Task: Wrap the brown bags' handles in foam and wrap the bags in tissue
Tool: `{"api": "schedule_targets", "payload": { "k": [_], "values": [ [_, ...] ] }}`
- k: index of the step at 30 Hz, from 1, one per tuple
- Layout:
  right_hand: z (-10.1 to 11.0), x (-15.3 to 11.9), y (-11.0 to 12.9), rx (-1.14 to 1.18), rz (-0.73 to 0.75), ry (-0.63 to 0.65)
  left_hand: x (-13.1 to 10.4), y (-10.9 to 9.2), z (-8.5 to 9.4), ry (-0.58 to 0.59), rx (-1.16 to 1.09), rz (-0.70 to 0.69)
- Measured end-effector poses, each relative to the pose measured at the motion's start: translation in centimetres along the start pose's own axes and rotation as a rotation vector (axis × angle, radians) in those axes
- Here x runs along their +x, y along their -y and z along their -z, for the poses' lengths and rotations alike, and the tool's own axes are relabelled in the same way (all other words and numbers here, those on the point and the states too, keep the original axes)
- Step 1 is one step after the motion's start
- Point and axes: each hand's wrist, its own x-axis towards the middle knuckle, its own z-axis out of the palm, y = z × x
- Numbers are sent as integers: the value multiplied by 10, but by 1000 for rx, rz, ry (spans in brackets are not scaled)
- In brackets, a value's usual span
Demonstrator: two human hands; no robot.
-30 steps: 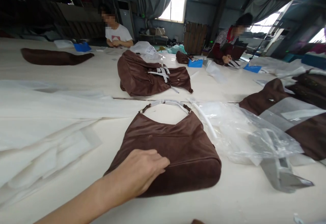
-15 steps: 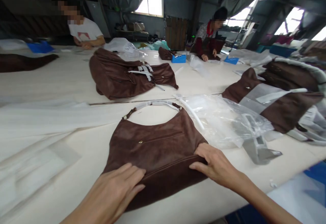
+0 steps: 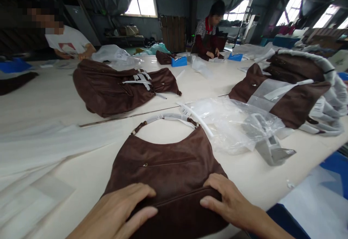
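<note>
A dark brown handbag (image 3: pixel 168 170) lies flat on the white table in front of me, its curved handle (image 3: pixel 163 117) wrapped in white padding and pointing away. A short zip with a small metal puller runs across its upper face. My left hand (image 3: pixel 127 206) rests on the bag's lower left, thumb and fingers spread apart. On the lower right side, my right hand (image 3: pixel 228 199) touches the bag with its thumb apart from its bent fingers. A seam crosses the bag between both hands. The bag's bottom edge is partly hidden at the frame's lower border.
Another brown bag (image 3: pixel 108 90) lies further back. Clear plastic bags (image 3: pixel 217 119) and more brown bags (image 3: pixel 293 101) are on the right. White sheet material (image 3: pixel 54 148) covers the left. Two people work across the table (image 3: pixel 195 87), near blue holders (image 3: pixel 178 61).
The view has turned slightly right, and the handbag sits lower in it. Both hands remain on the bag's lower part; the left thumb and fingers are further apart.
</note>
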Motion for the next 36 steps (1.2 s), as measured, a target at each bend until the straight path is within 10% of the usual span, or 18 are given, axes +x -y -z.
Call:
{"api": "schedule_targets", "payload": {
  "k": [6, 15, 26, 36],
  "values": [
    [20, 32, -28, 4, -194, -435, 39, -5, -18, 55, 76, -16],
    [-33, 18, -38, 152, -190, -191, 61, -30, 17, 426, 105, 111],
    [-51, 14, -44, 42, -132, -294, 234, -52, -44, 105, -66, 119],
    [-87, 6, -40, -28, -26, -327, 231, -43, -67, 99, -192, 541]
  ]
}}
